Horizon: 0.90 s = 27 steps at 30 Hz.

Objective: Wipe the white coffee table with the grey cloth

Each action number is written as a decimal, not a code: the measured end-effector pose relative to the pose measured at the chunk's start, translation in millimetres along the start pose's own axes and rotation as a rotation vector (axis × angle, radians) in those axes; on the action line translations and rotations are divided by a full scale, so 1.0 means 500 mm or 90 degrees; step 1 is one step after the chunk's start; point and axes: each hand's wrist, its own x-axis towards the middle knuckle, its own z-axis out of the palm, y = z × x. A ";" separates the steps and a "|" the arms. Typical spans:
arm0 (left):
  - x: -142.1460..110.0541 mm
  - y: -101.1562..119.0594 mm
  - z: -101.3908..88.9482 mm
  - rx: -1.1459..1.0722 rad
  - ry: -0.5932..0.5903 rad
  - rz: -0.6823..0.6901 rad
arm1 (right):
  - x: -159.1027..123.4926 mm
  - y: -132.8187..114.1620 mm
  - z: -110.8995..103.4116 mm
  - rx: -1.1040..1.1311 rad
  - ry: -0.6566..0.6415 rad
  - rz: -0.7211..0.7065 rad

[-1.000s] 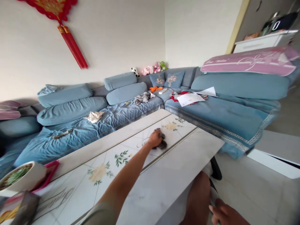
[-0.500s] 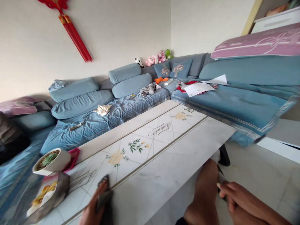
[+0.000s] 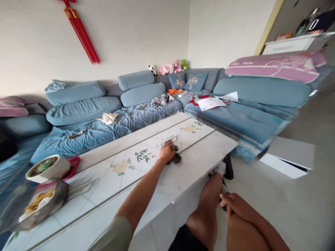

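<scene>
My left hand (image 3: pixel 166 152) presses a dark grey cloth (image 3: pixel 175 158) onto the far part of the white marble-pattern table (image 3: pixel 204 164), with the arm stretched out across the top. The cloth is bunched, and its edges show beyond my fingers. Printed leaves, flowers and script decorate the tabletop around the hand. My right hand (image 3: pixel 231 205) rests on my leg below the table's edge, well apart from the cloth, with nothing visible in it.
A white bowl (image 3: pixel 45 169) of green food, a pink holder (image 3: pixel 73 164) and a shiny snack bag (image 3: pixel 39 202) sit at the table's left end. A blue sectional sofa (image 3: pixel 104 129) beyond holds crumpled cloths, papers and plush toys. A white board (image 3: pixel 288 157) stands on the floor at right.
My left hand with the cloth has slid back out across the table, away from the near edge where it was half a second ago. My right hand stays low by my leg.
</scene>
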 end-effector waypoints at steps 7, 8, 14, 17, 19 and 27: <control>-0.308 0.020 0.010 -0.132 -0.198 0.263 | -0.014 -0.084 0.018 -0.032 0.020 -0.017; -0.380 -0.026 -0.017 -0.141 -0.210 0.273 | -0.005 -0.086 0.022 -0.033 0.019 -0.019; -0.781 -0.397 -0.229 -0.075 -0.006 -0.054 | 0.073 -0.023 0.047 -0.049 0.008 -0.045; -0.808 -0.491 -0.304 -0.032 0.176 -0.227 | 0.095 -0.001 0.059 -0.052 0.015 -0.055; -0.736 -0.482 -0.318 0.001 0.211 -0.278 | 0.095 -0.012 0.060 -0.050 0.011 -0.063; -0.305 -0.224 -0.207 -0.005 0.079 -0.180 | 0.025 -0.129 0.025 -0.092 0.003 -0.162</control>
